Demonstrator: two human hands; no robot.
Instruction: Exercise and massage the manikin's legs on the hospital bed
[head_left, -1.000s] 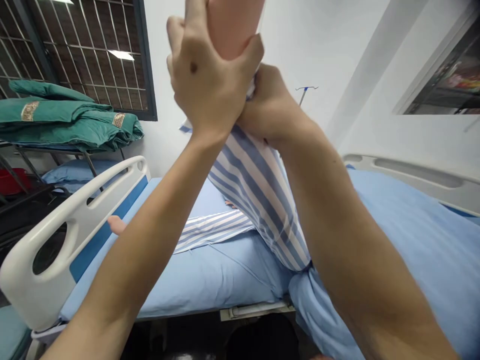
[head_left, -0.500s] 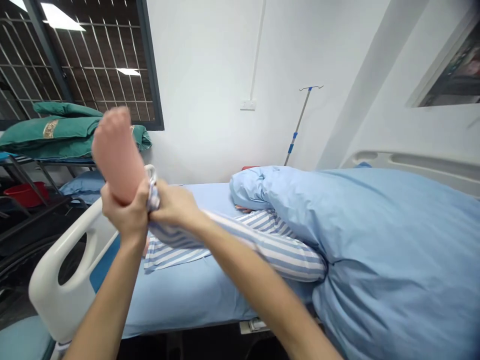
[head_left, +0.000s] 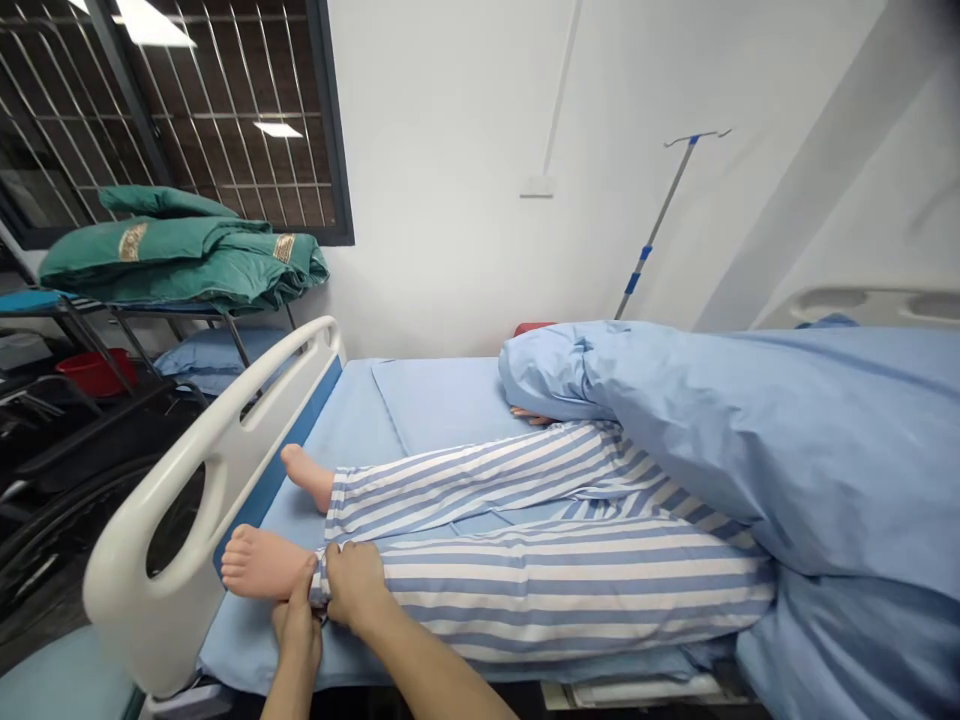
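Note:
Two legs in blue-and-white striped pajama trousers point(head_left: 562, 575) lie stretched out on the bed, their bare feet smooth and pink like a manikin's. My left hand point(head_left: 297, 630) is wrapped around the ankle of the nearer foot point(head_left: 262, 563), thumb on the near side and fingers hidden beneath. Just beside it, my right hand point(head_left: 358, 590) grips the trouser cuff and lower leg from above. The farther foot point(head_left: 307, 475) rests on the sheet, untouched. A light-blue quilt point(head_left: 675, 410) covers the upper body, and part of a hand point(head_left: 531, 414) shows under its edge.
The bed's white footboard point(head_left: 214, 440) stands left of the feet. Behind it are green folded bedding point(head_left: 172, 255), a red basin point(head_left: 97, 372) and a wheelchair point(head_left: 82, 500). An IV pole point(head_left: 660, 235) rises by the wall. A teal seat point(head_left: 67, 680) is at lower left.
The nearer leg, held raised and bent with its foot in the air, has come down onto the mattress. Both my hands moved down with it, still at the ankle. The view shifted left.

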